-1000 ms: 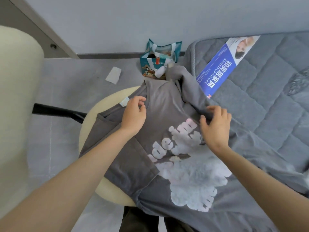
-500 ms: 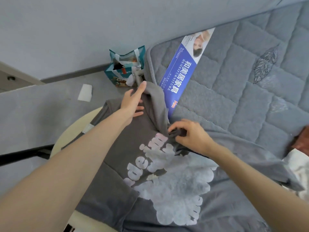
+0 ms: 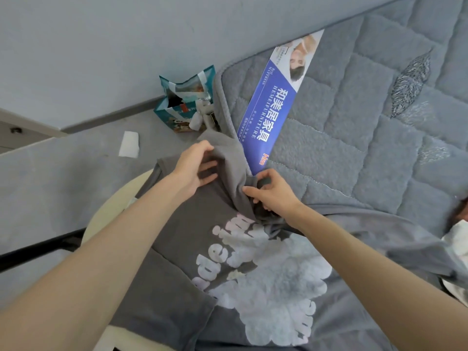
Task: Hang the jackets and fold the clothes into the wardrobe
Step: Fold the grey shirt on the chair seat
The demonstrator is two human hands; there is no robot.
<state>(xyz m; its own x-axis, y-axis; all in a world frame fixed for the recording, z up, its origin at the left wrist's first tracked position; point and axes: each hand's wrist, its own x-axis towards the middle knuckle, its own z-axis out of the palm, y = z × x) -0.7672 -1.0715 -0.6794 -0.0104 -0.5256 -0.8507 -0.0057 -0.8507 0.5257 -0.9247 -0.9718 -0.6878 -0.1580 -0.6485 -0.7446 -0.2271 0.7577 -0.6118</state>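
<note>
- The grey T-shirt [image 3: 182, 239] lies print side up, spread from the middle of the view toward 6 o'clock. It is partly on a cream round stool [image 3: 106, 216] at 8 o'clock and partly on the bed at 4 o'clock.
- Its large white print [image 3: 276, 292] of puffy letters and a cloud-like shape sits at about 5 o'clock from the hands.
- The left hand [image 3: 193, 171] is just above centre, at the top edge of the shirt. Its fingers [image 3: 209, 164] are curled round a raised fold [image 3: 229, 160] of the grey cloth, thumb on top, and grip it.
- The right hand [image 3: 274, 196] is just beside it at 3 o'clock. Its fingers [image 3: 263, 176] and thumb pinch the same bunched fold lower down, where the cloth gathers into creases.
- Both forearms reach in from the bottom corners, at 7 and 5 o'clock.
- A grey quilted mattress [image 3: 367, 127] fills the view from 1 to 4 o'clock, with a blue printed label [image 3: 274, 107] lying slantwise on it near its edge.
- A teal paper bag [image 3: 183, 102] stands on the floor at 11 o'clock from the hands, against the wall and touching the mattress corner.
- A small white scrap [image 3: 129, 147] lies on the grey floor [image 3: 63, 178] at 10 o'clock.
- A black bar [image 3: 38, 250] runs out from under the stool toward 8 o'clock.
- Some white cloth [image 3: 458, 236] shows at the right edge, at 3 o'clock.
</note>
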